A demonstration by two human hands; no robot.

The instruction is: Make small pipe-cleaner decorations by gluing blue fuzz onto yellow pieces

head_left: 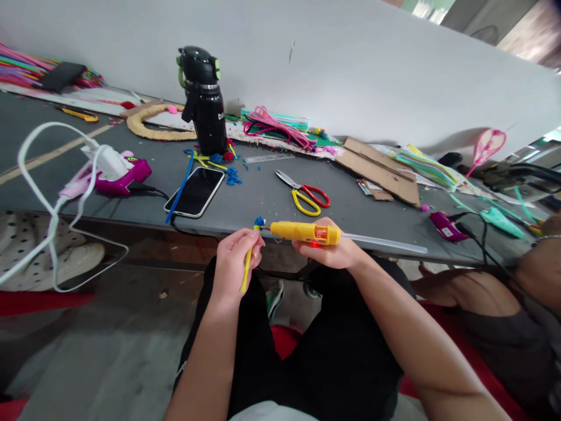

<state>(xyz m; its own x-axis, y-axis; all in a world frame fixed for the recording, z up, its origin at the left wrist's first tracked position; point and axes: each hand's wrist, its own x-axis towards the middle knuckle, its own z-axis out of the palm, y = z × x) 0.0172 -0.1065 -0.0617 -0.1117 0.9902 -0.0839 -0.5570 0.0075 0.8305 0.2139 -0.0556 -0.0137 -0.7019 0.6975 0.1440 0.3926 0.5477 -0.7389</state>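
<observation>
My left hand [236, 257] pinches a yellow fuzzy pipe cleaner [246, 272] that has a small blue tuft [259, 221] at its upper end. My right hand [329, 248] is wrapped round a yellow glue gun [291, 230], with a red light glowing on its side. A long translucent glue stick [385, 242] sticks out of the gun's back end to the right. The gun's nozzle points left and meets or nearly meets the blue tuft; I cannot tell which. Both hands are just off the table's front edge, above my lap.
On the grey table [258, 196] lie scissors [304, 193], a phone [196, 192] with a blue pipe cleaner across it, and blue and yellow pieces. A black bottle [205, 105] stands behind. Purple power adapters [125, 177] with cables sit left and right. Another person [473, 298] sits at right.
</observation>
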